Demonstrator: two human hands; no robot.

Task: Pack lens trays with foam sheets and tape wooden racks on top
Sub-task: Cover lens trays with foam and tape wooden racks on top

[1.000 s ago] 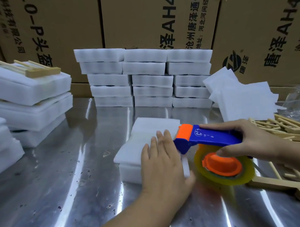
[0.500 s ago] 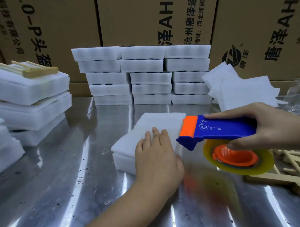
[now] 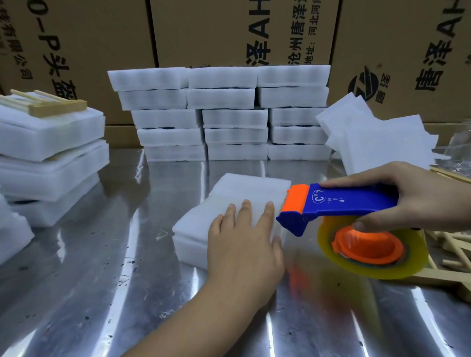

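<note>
A white foam-wrapped tray pack (image 3: 237,194) lies at the middle of the steel table. My left hand (image 3: 243,242) presses flat on its near right part, fingers straight. My right hand (image 3: 414,196) grips the blue handle of a tape dispenser (image 3: 339,204) with an orange head and a yellowish tape roll (image 3: 373,248). The dispenser's head hovers at the pack's right edge. Wooden racks (image 3: 456,258) lie on the table under and behind the roll. Loose foam sheets (image 3: 374,144) are piled at the back right.
Stacked white foam packs (image 3: 221,112) stand in three columns at the back middle. More packs (image 3: 41,155) are piled at the left, the top one carrying a wooden rack (image 3: 53,106). Cardboard boxes (image 3: 210,27) wall off the back. The steel table (image 3: 85,277) shows bare in front.
My right hand has lifted the tape dispenser up and to the right, off the pack's near side. My left hand slid slightly forward on the pack and stays pressed on it.
</note>
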